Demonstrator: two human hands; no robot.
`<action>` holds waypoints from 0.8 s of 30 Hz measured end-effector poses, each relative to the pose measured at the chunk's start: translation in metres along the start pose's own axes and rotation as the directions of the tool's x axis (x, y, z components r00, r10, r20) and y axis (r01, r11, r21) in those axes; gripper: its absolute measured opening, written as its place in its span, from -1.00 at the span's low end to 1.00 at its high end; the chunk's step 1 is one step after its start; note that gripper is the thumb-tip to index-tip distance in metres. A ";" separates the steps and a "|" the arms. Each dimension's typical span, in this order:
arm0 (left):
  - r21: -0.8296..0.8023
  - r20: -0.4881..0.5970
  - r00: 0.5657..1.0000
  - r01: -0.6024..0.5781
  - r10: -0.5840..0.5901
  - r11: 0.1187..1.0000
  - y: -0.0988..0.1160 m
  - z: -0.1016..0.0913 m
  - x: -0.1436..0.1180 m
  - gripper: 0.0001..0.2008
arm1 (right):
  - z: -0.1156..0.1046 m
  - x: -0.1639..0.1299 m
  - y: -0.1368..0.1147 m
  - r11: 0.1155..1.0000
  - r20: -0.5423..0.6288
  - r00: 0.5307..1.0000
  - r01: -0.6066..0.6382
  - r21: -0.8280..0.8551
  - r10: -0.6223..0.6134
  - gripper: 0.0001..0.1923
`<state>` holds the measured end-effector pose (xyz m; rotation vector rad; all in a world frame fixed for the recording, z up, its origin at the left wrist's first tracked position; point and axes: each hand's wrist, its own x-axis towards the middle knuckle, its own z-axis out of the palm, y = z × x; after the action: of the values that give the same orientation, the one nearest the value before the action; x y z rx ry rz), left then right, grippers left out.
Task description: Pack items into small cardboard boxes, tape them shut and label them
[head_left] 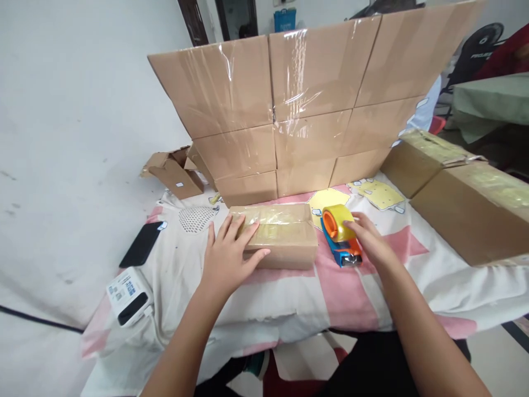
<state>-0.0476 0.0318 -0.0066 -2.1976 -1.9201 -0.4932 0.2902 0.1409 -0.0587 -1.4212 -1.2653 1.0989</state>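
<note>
— How far are you getting with that box?
— The small cardboard box is sitting lengthwise along the middle of the cloth-covered table, and clear tape is already running along its top. From here the lid is looking shut. The underside is hiding, so I can't tell whether any taping is left there.
— And your hands?
— They're working apart. My left hand is lying spread over the box's left end, bracing it, I'd say. My right hand is touching the yellow roll of the tape dispenser, just past the box's right end; I can't tell whether it's gripping.
— Where are you finding room?
— Mostly toward the near edge, where bare cloth is stretching across, and right of the dispenser, up to the cartons filling the right side. Behind, a wall of stacked cartons is standing close, so the far edge is offering little. Near the left edge, a black phone-like slab and a white device are taking up space.
</note>
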 end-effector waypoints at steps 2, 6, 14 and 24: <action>-0.045 -0.032 0.999 -0.010 0.008 0.999 -0.005 0.005 0.003 -0.39 | -0.004 0.000 0.006 0.992 0.276 0.960 -0.081 0.094 0.052 -0.64; -0.067 -0.065 0.998 -0.019 0.014 0.998 -0.022 0.015 0.010 -0.38 | -0.008 -0.004 0.011 0.989 0.424 0.906 -0.063 0.135 0.000 -0.59; -0.123 -0.143 0.988 -0.070 0.052 0.990 0.021 0.003 -0.036 -0.55 | -0.006 -0.003 0.017 0.973 0.425 0.904 -0.046 0.225 -0.055 -0.65; -0.023 0.781 0.473 0.675 -0.409 0.737 0.020 0.017 -0.201 -0.59 | -0.003 0.000 0.018 0.979 0.391 0.917 0.001 0.206 -0.084 -0.70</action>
<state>-0.0478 -0.1511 -0.0936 -2.0584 -3.2822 0.0797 0.2964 0.1394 -0.0761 -1.0422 -1.4102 1.4943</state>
